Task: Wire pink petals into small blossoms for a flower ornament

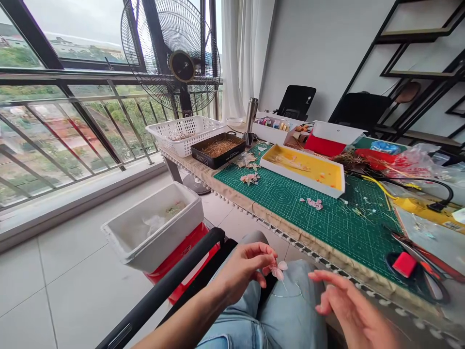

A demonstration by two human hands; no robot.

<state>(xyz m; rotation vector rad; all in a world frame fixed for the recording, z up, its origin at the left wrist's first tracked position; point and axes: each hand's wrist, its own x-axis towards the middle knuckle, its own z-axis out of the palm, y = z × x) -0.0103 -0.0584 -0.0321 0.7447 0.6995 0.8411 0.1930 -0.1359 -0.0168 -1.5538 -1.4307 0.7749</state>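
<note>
My left hand (242, 269) hovers over my lap in blue jeans, its fingertips pinched on a small pink petal flower (278, 269) with a thin wire stem hanging below. My right hand (348, 306) sits just to the right of the flower, fingers loosely spread and empty, a short gap from it. Both hands are below the near edge of the green cutting mat (327, 213) on the table. More pink petals (314, 203) and a small pink flower cluster (250, 179) lie on the mat.
A yellow tray (336, 180), a black tray of brown bits (218, 149), a white basket (183, 133), a steel flask (250, 118) and red-handled tools (409, 264) sit on the table. A white foam box (154, 232) stands on the floor left; a fan (174, 58) behind it.
</note>
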